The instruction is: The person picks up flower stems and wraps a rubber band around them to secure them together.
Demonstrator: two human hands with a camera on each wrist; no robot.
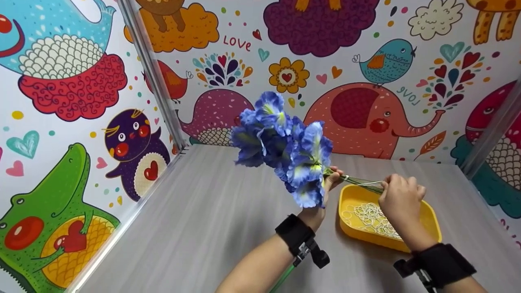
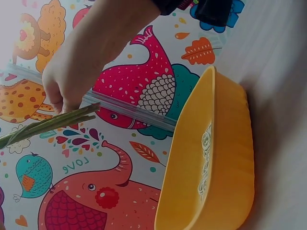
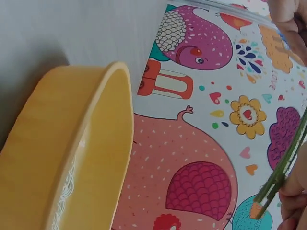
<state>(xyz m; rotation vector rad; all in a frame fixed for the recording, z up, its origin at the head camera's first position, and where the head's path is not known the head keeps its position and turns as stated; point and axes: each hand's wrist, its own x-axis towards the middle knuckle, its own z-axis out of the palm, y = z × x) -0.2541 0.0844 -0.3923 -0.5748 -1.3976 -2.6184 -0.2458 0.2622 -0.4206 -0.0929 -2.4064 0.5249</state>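
A bunch of blue artificial flowers with yellow-white centres tilts to the left above the table. Just below the blooms, my left hand grips the green stems, partly hidden behind the petals. A white rubber band circles the stems near that hand, and a stretched strand of it runs along them to my right hand. There the right fingers, curled near the cut stem ends, pinch the strand. The stem ends show beside the right fingers in the right wrist view.
Under the right hand, a yellow plastic basin holds many loose white rubber bands. It stands on the grey wood-grain table. Cartoon-printed panels close off the back and sides.
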